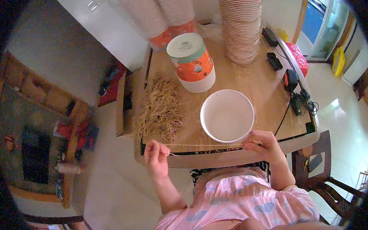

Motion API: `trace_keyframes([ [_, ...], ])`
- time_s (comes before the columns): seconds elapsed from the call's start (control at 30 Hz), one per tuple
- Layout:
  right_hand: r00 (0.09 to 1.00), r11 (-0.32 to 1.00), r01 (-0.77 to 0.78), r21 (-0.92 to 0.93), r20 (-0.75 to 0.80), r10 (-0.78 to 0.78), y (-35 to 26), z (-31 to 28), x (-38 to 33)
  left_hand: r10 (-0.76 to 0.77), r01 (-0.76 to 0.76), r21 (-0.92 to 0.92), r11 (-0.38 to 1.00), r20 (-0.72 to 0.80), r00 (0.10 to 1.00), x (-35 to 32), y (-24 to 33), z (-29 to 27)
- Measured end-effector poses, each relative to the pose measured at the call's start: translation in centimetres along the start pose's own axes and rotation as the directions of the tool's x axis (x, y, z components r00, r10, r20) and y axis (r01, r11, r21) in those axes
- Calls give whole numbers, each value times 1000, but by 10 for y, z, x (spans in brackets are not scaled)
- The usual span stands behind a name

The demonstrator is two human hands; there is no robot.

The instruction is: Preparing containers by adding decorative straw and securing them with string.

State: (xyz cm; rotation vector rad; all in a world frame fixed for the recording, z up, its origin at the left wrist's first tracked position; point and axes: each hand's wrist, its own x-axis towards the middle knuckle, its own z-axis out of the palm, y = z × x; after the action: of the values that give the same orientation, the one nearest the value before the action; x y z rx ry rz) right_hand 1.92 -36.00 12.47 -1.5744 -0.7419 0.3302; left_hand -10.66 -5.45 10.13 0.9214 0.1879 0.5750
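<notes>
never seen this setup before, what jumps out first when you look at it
The tall stacks of paper bowls at the far edge of the wooden table stand out first. Nearer, an empty white bowl sits beside a heap of tan strings. At the near edge, the left hand and right hand pinch one string taut between them.

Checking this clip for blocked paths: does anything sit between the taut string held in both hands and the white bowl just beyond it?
Nothing visible does. The left hand and right hand pinch the tan string stretched along the table's near edge. The white bowl sits right behind it, its near rim almost over the string. The pile of tan strings lies off to the left.
</notes>
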Motion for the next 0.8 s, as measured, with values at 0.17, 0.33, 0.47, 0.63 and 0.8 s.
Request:
trace_keyframes([
  [0.17, 999, 998, -31, -51, 31, 33, 3, 1, -1, 177, -73, 571, 817, -128, 976, 3, -1, -21],
  [0.33, 991, 907, 102, -408, 126, -55, 10, 28, 11, 279, -426, 883, 197, 366, 888, -1, -13, 61],
  [0.47, 965, 900, 206, -385, 235, -120, -1, 45, 13, -123, -487, 699, 524, 628, 768, -28, -36, 106],
  [0.63, 982, 919, 153, -363, 156, -102, -14, 36, 12, -195, -277, 783, 557, 447, 873, -27, -45, 85],
  [0.8, 995, 956, 48, -290, 95, -22, -6, 28, 8, -78, -300, 818, 490, 384, 920, -23, -29, 76],
])
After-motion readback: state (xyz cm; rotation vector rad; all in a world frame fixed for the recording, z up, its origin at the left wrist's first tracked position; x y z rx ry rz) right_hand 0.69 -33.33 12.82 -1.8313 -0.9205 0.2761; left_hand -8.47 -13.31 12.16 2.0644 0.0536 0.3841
